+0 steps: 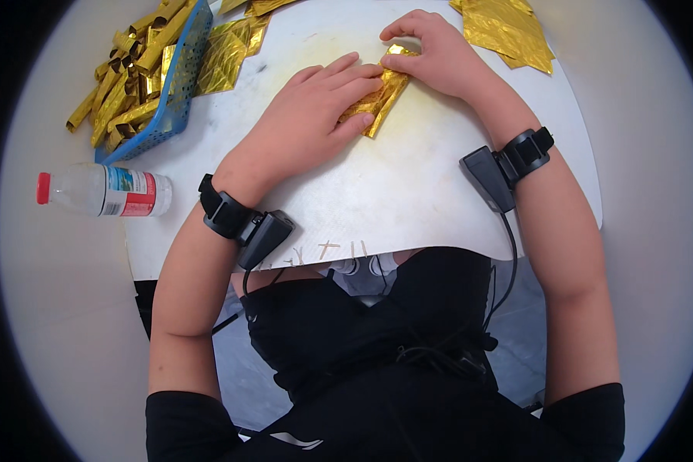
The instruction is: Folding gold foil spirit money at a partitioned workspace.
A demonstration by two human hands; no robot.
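A folded piece of gold foil paper lies on the white table, slanting between my two hands. My left hand lies on it from the left with its fingers stretched out. The left thumb presses near the foil's lower end and the index finger higher up. At the top end of the foil is my right hand. Its thumb rests on the foil and its index finger curls round beyond that end. The undersides of both hands' fingers are hidden.
At the far left a blue plastic basket holds many rolled gold foil tubes. Flat gold sheets lie beside it and at the far right. A red-capped bottle lies at the left edge of the white tabletop.
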